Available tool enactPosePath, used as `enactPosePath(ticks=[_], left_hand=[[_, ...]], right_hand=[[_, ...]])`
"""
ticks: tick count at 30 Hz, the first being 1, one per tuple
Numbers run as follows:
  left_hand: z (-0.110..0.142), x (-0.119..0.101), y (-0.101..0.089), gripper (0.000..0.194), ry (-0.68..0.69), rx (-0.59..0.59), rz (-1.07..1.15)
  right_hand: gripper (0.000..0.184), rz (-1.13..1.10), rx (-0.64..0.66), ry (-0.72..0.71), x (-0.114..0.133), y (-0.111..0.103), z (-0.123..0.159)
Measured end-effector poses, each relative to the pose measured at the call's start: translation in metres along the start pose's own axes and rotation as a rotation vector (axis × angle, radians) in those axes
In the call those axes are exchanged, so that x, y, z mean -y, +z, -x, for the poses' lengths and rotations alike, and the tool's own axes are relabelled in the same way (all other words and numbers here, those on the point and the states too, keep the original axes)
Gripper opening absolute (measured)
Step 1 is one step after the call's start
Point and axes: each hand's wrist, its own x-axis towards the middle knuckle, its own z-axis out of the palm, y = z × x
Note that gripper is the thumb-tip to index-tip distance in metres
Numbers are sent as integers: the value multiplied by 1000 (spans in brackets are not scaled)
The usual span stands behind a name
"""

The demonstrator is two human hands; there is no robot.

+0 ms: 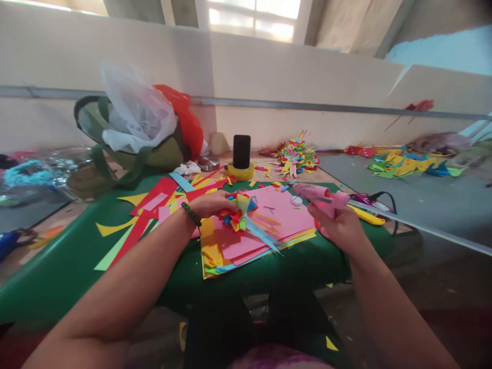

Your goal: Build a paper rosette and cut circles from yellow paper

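Observation:
My left hand [215,203] is closed around a small bundle of coloured strips [242,205] in red, blue, yellow and green. A light blue strip [261,233] trails from it to the lower right. My right hand [342,225] grips a pink hot glue gun [325,200], its nozzle pointing left toward the bundle but apart from it. A small red light glows on the gun, and a long translucent glue stick [423,223] runs out of its back. Beneath the bundle lies a stack of pink, yellow and blue sheets [294,215], with a white round disc [295,201] on it.
Cut strips [142,225] cover the green tabletop [77,246] at left. Behind stand a phone [242,151] on a yellow tape roll [240,171], a heap of finished-looking strip bundles [295,158] and an olive bag [161,154]. A yellow cutter [367,215] lies right of the gun.

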Motion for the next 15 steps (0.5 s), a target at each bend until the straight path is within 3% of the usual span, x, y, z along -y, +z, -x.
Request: enactPosePath(ticks=[4,7,15], left_hand=[[0,-2,0,13,-108,91,-10],[0,-5,2,13,-123,117,-27],[1,-7,4,15,-127,134,-123]], right_hand=[[35,-130,260,-156,29,13,21],[33,-66,388,-230,33,26,28],[32,290,403,-220,22,41,33]])
